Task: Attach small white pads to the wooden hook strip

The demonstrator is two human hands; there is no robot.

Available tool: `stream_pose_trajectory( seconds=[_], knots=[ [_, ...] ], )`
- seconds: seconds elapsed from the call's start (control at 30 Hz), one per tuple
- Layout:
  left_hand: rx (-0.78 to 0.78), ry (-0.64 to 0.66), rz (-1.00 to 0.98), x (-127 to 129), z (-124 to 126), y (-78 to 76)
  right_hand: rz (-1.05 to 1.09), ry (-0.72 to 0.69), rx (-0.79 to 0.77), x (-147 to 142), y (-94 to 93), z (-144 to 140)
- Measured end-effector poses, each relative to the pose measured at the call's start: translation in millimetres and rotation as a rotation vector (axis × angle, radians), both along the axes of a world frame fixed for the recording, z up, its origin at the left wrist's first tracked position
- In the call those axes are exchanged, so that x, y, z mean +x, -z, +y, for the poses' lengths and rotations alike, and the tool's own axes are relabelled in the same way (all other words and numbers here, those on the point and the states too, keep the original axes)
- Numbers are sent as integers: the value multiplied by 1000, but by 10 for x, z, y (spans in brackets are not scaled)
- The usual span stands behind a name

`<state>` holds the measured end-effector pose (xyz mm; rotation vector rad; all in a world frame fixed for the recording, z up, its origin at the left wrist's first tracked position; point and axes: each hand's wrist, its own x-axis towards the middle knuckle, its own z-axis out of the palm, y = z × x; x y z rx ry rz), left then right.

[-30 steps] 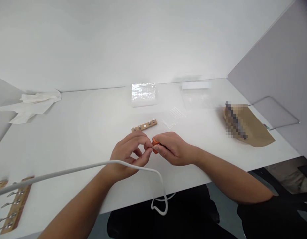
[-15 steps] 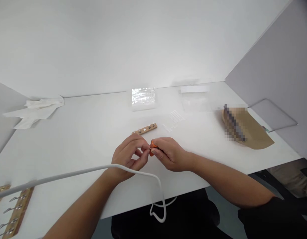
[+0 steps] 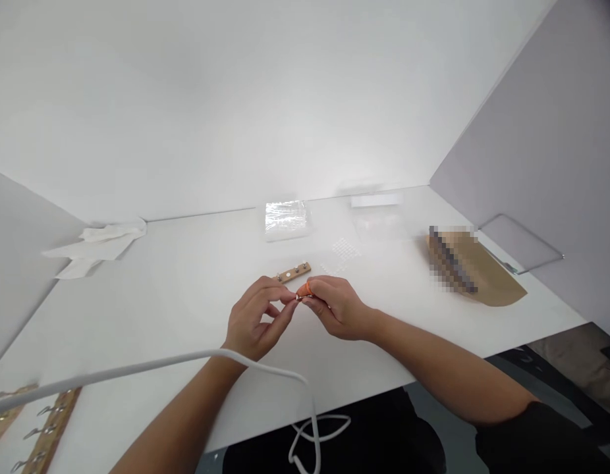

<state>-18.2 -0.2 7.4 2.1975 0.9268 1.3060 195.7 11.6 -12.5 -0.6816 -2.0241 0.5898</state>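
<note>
My left hand (image 3: 258, 316) is closed in a pinch over the table, thumb and index finger on a tiny whitish, shiny piece (image 3: 298, 298). My right hand (image 3: 342, 306) meets it from the other side, its thumb and index finger closed at the same spot. Something orange (image 3: 303, 289) shows at the right index fingertip; whether it is worn or held I cannot tell. Just behind the hands lies a short wooden strip (image 3: 300, 269) with small metal knobs and a white dot; the left fingers hide its near end.
Clear-wrapped pack (image 3: 286, 222) and small white dots (image 3: 345, 249) lie behind. Brown paper (image 3: 497, 283) and a wire frame (image 3: 520, 232) are right, white tissue (image 3: 105, 243) left. Wooden hook strips (image 3: 53, 431) stand front left; a white cable (image 3: 186, 357) crosses my left forearm.
The view has tilted, so the table sits lower in the picture. Both hands stay together; less orange shows between them, and the small whitish piece is now easier to see.
</note>
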Motion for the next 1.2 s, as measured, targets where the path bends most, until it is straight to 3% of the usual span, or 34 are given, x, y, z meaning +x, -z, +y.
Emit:
stream_pose_trajectory(
  seconds=[0.2,0.4,0.53,0.73,0.93,1.2],
  knots=[
    [-179,7,-82,6,-6,-1,2,65,127,-23,14,36],
    [-422,153,-254,-29,18,-6,-43,119,303,-5,-17,64],
    [-436,184,-267,-43,28,9,-18,141,370,12,-27,92],
    [-452,123,-168,-49,2,-13,-65,167,338,19,8,123],
    [-340,104,-75,-35,-6,-30,-122,102,280,2,50,100],
    [-60,97,84,-62,41,-11,-251,-60,22,70,-43,61]
  ],
)
